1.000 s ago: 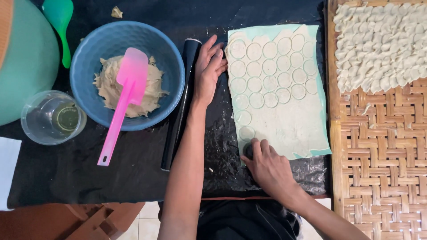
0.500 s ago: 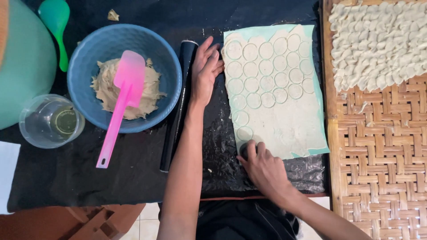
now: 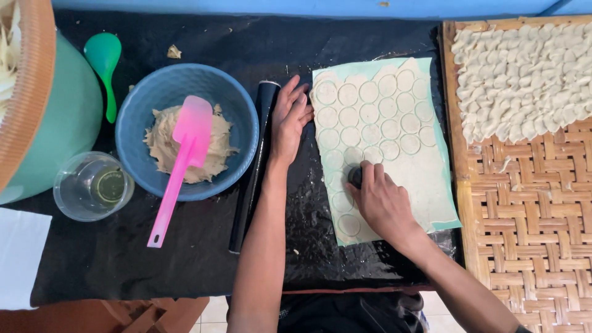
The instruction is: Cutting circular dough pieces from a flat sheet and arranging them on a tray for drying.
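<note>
Black plastic sheeting [image 3: 203, 259] covers the table. Right hand [image 3: 385, 203] clamps a dark round cutter [image 3: 355, 177], mostly hidden, on the dough sheet [image 3: 425, 185]; left hand [image 3: 290, 117] lies flat, fingers apart, at its edge.

We looked straight down on a table [image 3: 185, 271] covered with a black sheet that shone wet in patches under soft, even light. Along its far edge ran a strip of blue wall [image 3: 277, 6]. At the right edge lay a woven bamboo tray [image 3: 524, 228] with a wooden rim, its weave a warm tan. Past the near edge we saw pale floor tiles [image 3: 213, 305] and, at the near left corner, a reddish-brown wooden piece [image 3: 123, 314]. A white sheet [image 3: 18, 259] overlapped the left edge of the table.
</note>
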